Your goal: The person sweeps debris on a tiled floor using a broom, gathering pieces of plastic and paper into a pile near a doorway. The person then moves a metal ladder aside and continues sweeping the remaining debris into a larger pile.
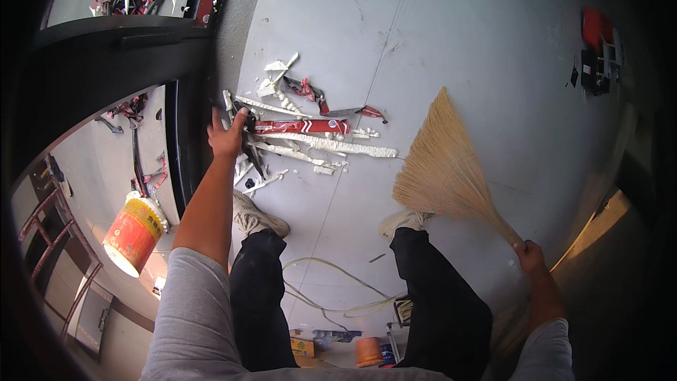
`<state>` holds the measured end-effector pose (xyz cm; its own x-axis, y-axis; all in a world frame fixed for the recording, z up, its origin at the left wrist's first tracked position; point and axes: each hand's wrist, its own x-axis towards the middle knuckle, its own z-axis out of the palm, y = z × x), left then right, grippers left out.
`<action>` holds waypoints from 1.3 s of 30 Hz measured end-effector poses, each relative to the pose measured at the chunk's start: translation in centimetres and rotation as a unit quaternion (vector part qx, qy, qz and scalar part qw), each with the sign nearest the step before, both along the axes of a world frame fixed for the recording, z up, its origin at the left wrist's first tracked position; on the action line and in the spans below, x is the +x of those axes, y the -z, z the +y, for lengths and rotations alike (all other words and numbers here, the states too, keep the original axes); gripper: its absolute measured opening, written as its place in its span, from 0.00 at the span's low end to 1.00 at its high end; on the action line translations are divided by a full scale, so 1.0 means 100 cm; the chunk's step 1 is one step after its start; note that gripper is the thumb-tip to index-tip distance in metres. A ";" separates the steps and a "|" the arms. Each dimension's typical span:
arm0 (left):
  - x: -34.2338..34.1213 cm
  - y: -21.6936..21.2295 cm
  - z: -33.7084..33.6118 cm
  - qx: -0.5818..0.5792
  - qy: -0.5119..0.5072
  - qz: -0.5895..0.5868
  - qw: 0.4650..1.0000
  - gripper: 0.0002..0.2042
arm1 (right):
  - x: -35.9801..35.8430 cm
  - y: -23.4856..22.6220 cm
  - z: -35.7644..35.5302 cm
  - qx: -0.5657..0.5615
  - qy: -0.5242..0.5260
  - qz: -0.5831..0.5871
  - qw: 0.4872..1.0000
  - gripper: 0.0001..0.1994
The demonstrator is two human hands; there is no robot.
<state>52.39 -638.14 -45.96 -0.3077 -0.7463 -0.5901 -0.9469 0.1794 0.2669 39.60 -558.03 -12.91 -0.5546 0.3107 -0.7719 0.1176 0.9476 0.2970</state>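
Observation:
My right hand (532,257) is closed around the short handle of a straw broom (448,166). The broom's wide bristles fan out over the grey floor beside my right shoe. At the left, my left hand (226,137) reaches down with thumb and fingers apart, at the edge of a heap of scraps. Nearest to it lie black scraps (248,118) and a flat red strip with white chevrons (302,126). Around these are long, lumpy white strips of what looks like dried foam (338,145). A crumpled red and black strip (321,101) lies farther out. Part of the heap is hidden behind my hand.
A dark frame (187,141) with reflective panels runs along my left, mirroring an orange bucket (134,233). A yellowish cable (338,308) loops between my legs, near a small orange tub (368,351). Red and black items (598,49) lie at the far right.

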 end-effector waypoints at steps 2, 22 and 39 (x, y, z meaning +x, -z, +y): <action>-0.006 0.003 0.008 -0.014 0.022 0.019 0.999 0.56 | -0.003 0.034 -0.004 -0.021 -0.029 0.009 0.999 0.24; -0.045 -0.006 0.164 -0.084 0.203 0.144 0.965 0.44 | 0.025 0.138 -0.231 -0.176 -0.086 0.018 0.981 0.27; 0.035 -0.050 0.102 -0.120 0.183 0.196 0.956 0.24 | 0.014 0.205 -0.181 -0.194 0.017 -0.021 0.981 0.27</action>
<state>55.90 -627.89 -40.91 -0.7357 -0.6464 -0.2022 -0.6457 0.5793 0.4975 40.95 -576.09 -33.45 -0.5139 0.0067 -0.8578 0.1466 0.9859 -0.0801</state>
